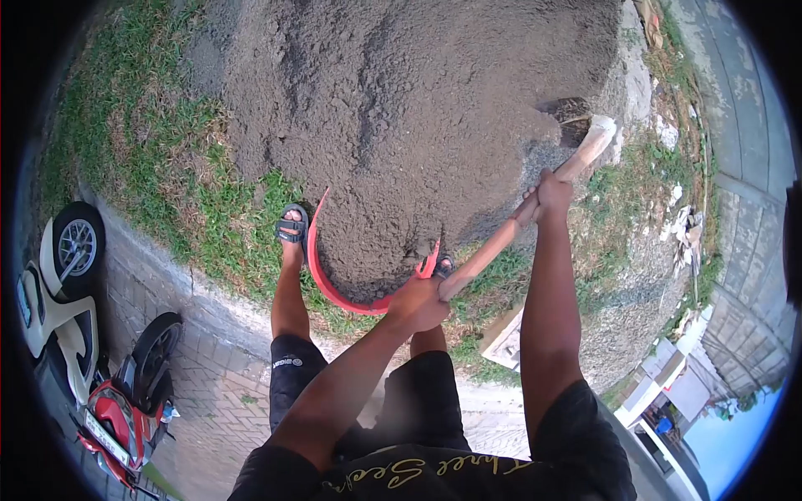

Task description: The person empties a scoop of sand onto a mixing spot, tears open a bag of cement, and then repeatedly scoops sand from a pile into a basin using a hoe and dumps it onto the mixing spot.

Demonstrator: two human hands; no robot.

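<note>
A hoe with a wooden handle (pixel 486 255) slants across the view, its pale head end (pixel 599 138) at the upper right. The dark blade (pixel 571 113) is against the grey sand pile (pixel 401 100). My left hand (pixel 420 304) is closed around the handle's near end, and my right hand (pixel 552 196) grips it closer to the head. Below the handle's near end, a red tub (pixel 334 294) lies between my feet, its curved rim showing on the near side. Sand fills it and merges with the pile, so its far side is hidden.
My sandalled foot (pixel 291 224) stands left of the tub; the other is partly hidden behind the handle. Grass (pixel 150 142) borders the pile. A red motorcycle (pixel 121 417) and a cream scooter (pixel 63 309) stand on the paving at left. A wall (pixel 748 159) runs along the right.
</note>
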